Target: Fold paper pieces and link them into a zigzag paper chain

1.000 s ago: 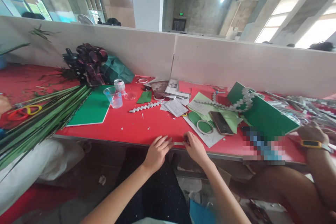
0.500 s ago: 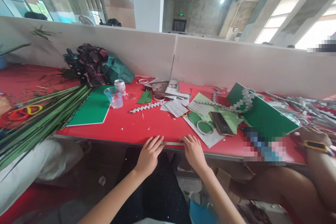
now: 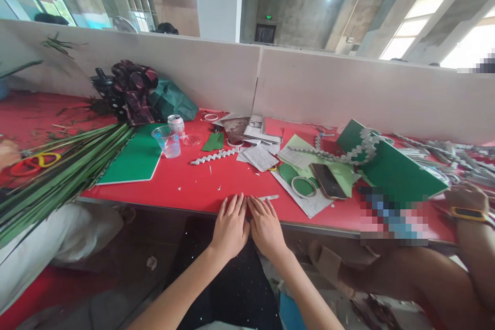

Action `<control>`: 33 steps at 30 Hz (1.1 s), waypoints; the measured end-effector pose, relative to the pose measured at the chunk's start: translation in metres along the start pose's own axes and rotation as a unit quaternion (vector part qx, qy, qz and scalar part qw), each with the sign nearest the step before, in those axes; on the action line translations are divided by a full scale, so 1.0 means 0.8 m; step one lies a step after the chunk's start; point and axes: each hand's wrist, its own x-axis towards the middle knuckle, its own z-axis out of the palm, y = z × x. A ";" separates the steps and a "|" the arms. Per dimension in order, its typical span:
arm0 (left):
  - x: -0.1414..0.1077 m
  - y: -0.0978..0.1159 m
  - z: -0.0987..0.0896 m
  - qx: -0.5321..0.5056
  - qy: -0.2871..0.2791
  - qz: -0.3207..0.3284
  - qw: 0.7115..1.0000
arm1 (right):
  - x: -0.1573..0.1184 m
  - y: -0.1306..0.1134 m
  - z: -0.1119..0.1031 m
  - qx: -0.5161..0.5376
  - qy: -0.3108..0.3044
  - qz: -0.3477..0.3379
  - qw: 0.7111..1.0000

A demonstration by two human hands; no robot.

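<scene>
My left hand (image 3: 231, 228) and my right hand (image 3: 267, 227) lie side by side at the table's front edge, index fingers nearly touching. The fingers of both are stretched out, palms down, over the edge. A pale paper strip (image 3: 269, 197) sticks out to the right from beneath my right fingertips. The rest of the strip is hidden under the hands. Beyond them a zigzag folded paper chain (image 3: 215, 157) lies on the red table (image 3: 193, 191), with small white paper scraps around it.
To the right are a phone (image 3: 328, 181), a tape roll (image 3: 303, 186) and a standing green board (image 3: 402, 175). A plastic cup (image 3: 168, 143) and a can (image 3: 176, 126) stand left. Long green leaves (image 3: 81, 165) spread there. Another person's hand (image 3: 467, 200) rests at right.
My hands have come together from apart. The strip that stretched between them is now mostly covered, with one end showing on the right at an angle.
</scene>
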 end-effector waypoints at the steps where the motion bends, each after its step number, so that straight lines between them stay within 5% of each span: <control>1: 0.000 0.000 0.000 0.001 0.003 -0.002 1.000 | -0.002 0.001 0.001 -0.001 -0.001 -0.002 1.000; 12: 0.005 -0.005 0.001 -0.011 0.043 0.006 0.999 | -0.031 0.073 -0.022 -0.038 0.038 0.043 0.998; 20: -0.002 0.006 0.016 -0.006 0.060 -0.012 0.998 | -0.039 0.080 -0.032 0.008 0.052 -0.021 0.998; 24: 0.000 0.004 0.016 0.000 0.056 -0.002 0.998 | -0.037 0.078 -0.046 0.113 0.052 -0.024 0.992; 29: 0.025 -0.005 0.003 -0.131 0.045 0.083 0.987 | 0.003 0.074 -0.065 0.332 0.138 0.051 0.932; 31: 0.043 -0.010 -0.005 -0.242 0.001 0.046 0.969 | 0.032 0.077 -0.071 0.407 0.155 0.083 0.896; 33: 0.066 -0.016 -0.012 -0.384 -0.093 0.011 0.919 | 0.066 0.084 -0.073 0.464 0.177 0.103 0.862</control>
